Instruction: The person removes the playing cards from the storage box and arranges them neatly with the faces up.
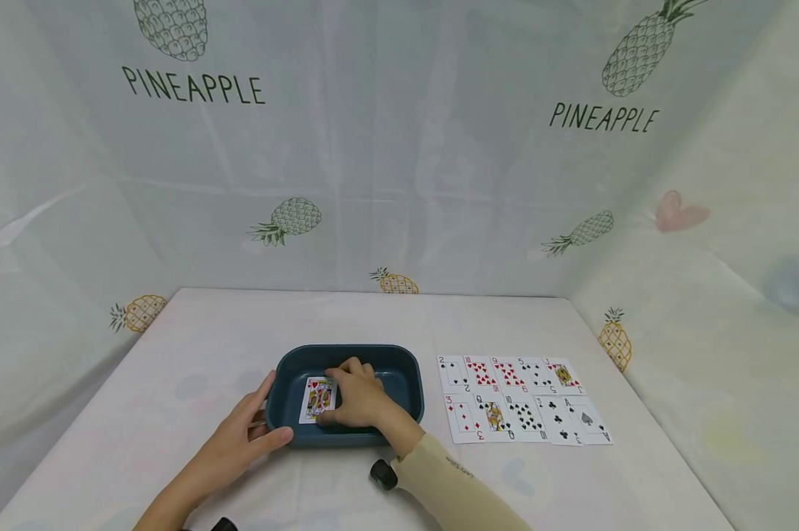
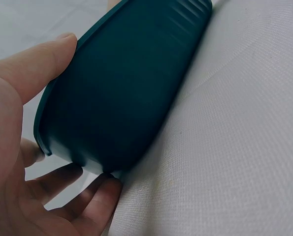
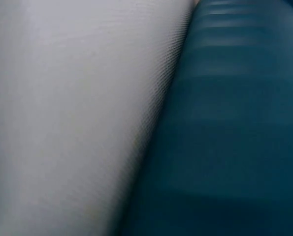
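A dark blue rectangular plastic tray (image 1: 346, 439) stands on the table. My left hand (image 1: 245, 435) grips its left end; in the left wrist view the thumb (image 2: 55, 56) lies on the rim and the fingers (image 2: 99, 196) bend against the end wall. Inside the tray lies a face-up playing card (image 1: 316, 398), a red-suited court card. Reaching in over the near side, my right hand (image 1: 358, 398) pinches this card by its top and bottom edges at the right. Whether more cards lie beneath is hidden. The right wrist view shows only the tray's outer wall (image 3: 225, 147) and cloth.
To the right of the tray, several face-up playing cards (image 1: 494, 374) lie in two overlapping rows. A pale cloth (image 1: 372, 317) covers the table. Behind it hangs a curtain (image 1: 399, 147) printed with pineapples.
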`<state>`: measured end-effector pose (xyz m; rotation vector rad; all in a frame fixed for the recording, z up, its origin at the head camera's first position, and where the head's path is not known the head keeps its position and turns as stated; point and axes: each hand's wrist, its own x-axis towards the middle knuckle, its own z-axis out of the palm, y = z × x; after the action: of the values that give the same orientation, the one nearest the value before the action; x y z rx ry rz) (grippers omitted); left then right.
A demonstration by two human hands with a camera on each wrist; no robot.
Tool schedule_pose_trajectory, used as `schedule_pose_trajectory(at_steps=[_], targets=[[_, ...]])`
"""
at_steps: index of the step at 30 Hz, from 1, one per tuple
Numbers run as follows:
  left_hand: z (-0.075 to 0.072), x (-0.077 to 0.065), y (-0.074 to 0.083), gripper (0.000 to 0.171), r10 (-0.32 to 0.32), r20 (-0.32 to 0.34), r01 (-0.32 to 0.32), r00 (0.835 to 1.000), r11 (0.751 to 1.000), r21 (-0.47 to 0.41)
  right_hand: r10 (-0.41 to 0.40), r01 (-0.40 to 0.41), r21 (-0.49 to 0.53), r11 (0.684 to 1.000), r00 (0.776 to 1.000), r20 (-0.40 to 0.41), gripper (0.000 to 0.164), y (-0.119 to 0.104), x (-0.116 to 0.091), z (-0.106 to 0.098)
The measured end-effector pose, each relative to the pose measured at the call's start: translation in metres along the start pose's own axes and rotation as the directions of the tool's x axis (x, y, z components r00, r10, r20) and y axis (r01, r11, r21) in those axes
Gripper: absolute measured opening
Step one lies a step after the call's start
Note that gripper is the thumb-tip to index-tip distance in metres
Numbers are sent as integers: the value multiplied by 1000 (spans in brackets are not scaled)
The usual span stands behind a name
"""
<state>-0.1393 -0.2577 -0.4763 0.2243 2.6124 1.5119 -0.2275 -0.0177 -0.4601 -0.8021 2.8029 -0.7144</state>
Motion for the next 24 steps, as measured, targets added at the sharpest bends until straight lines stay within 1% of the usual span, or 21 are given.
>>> schedule_pose_trajectory(at_steps=[9, 16, 24], targets=[[0, 0, 1, 96, 7, -6, -7, 1000, 1000, 0, 5, -5, -24, 1000, 1000, 19, 85, -4, -1, -1], [-1, -1, 0, 95, -3, -2, 3, 1000, 1000, 6, 12, -11, -35, 999, 1000, 22, 83, -4, -1, -1], [0, 0, 0, 96, -10, 4, 10, 1000, 1000, -13, 7, -7, -39, 999, 1000, 5, 81, -4, -1, -1]])
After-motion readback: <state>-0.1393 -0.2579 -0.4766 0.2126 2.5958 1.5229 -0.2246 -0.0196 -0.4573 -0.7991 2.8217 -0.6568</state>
